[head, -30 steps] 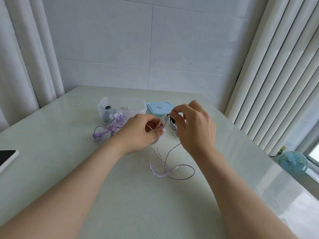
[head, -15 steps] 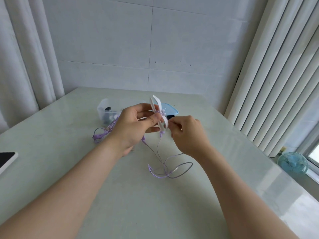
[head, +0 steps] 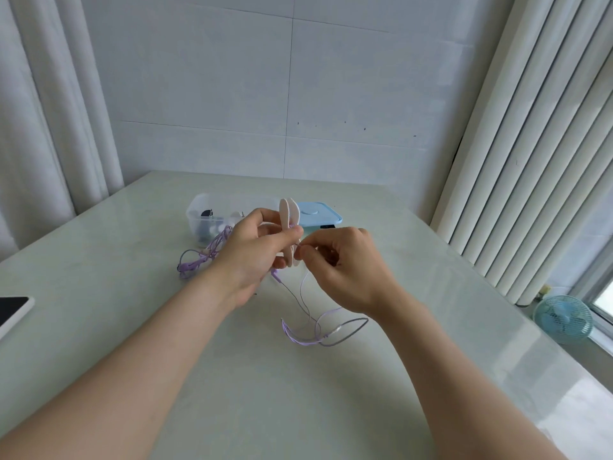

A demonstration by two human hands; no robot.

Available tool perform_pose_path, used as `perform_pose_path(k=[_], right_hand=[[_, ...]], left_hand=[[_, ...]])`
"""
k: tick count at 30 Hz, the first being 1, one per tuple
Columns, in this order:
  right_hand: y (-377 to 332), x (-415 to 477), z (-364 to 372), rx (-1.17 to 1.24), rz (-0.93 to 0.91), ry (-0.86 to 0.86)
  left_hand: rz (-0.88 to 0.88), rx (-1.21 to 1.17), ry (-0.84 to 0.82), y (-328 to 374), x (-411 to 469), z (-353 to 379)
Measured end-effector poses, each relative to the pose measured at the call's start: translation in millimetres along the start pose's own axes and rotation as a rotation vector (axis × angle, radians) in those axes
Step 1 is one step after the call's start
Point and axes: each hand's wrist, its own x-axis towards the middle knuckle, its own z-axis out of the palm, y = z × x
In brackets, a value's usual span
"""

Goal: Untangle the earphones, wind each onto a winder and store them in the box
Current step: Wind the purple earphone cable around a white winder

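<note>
Right now the left hand is gripping a pale, two-flanged winder above the table, its fingers curling round from the left and its thumb pressing across the winder's middle, so the flanges are standing upright above and below the grip. Just to the right of that grip the right hand is pinching a thin lilac earphone cable between thumb and forefinger, close against the winder's lower edge, with its other fingers curling loosely into the palm. From the pinch the cable is hanging down and pooling in loose purple and grey loops on the table directly below both hands. A purple plug end is dangling beneath the left hand. A second earphone bundle, purple and knotted, is lying on the table to the left of the left hand, reaching up towards the clear plastic box that is sitting beyond the grip. Inside the box a dark item and some pale pieces are showing, too small to name. Its blue lid is lying beside the box, behind the winder's top. Far to the left of the hands a phone is resting at the table's edge, and far to the right a small blue fan is standing below the blinds.
</note>
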Motion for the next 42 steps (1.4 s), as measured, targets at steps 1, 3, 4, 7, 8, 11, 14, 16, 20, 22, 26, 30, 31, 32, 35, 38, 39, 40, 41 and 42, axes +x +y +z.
perform_pose_path(k=[1,3,4,7,8,11,14,16,20,22,26,30,31,32,35,38,39,40,41,42], right_hand=[[0,1,1,-0.002,-0.001,0.012],[2,2,1,-0.018,-0.001,0.025],[3,2,1,-0.029,-0.003,0.028],[7,2,1,-0.044,0.003,0.025],[7,2,1,-0.048,0.002,0.018],[7,0,0,-0.07,-0.022,-0.016],[9,0,1,-0.08,-0.027,-0.013],[10,1,2,-0.041,-0.016,0.007],[4,2,1,0.062,0.021,0.043],[2,2,0,0.097,0.035,0.043],[2,3,-1,0.16,0.117,0.076],[6,5,-2,0.116,0.142,0.18],[8,6,-2,0.103,0.154,0.219],[11,7,-3,0.087,0.166,0.255],[16,10,-4,0.02,0.183,0.325],[23,10,-4,-0.051,0.221,0.386],[25,10,-5,-0.066,0.244,0.395],[27,11,-6,-0.066,0.268,0.396],[30,11,-8,-0.05,0.296,0.39],[31,12,-9,-0.027,0.324,0.38]], left_hand=[[-0.029,-0.069,-0.026,2,-1,0],[-0.07,-0.196,-0.063,4,-2,0],[-0.079,-0.243,-0.071,4,-1,-1],[-0.083,-0.326,-0.096,3,3,-4],[-0.079,-0.333,-0.093,3,4,-5],[-0.035,-0.234,-0.085,-1,6,-7],[-0.015,-0.098,-0.156,-3,4,-3],[0.0,-0.084,-0.205,-1,2,-1],[0.028,-0.106,-0.312,3,-1,-2],[0.019,-0.07,-0.356,2,-1,-6],[0.01,-0.007,-0.424,2,-2,-12],[0.05,0.092,-0.403,3,-3,-10],[0.067,0.16,-0.394,2,-3,-9],[0.08,0.221,-0.387,1,-4,-7],[0.108,0.289,-0.361,-1,-6,0],[0.14,0.305,-0.367,-2,-6,1],[0.148,0.297,-0.376,-3,-6,0],[0.161,0.292,-0.381,-3,-7,0],[0.18,0.289,-0.384,-3,-8,0],[0.201,0.285,-0.383,-2,-9,0]])
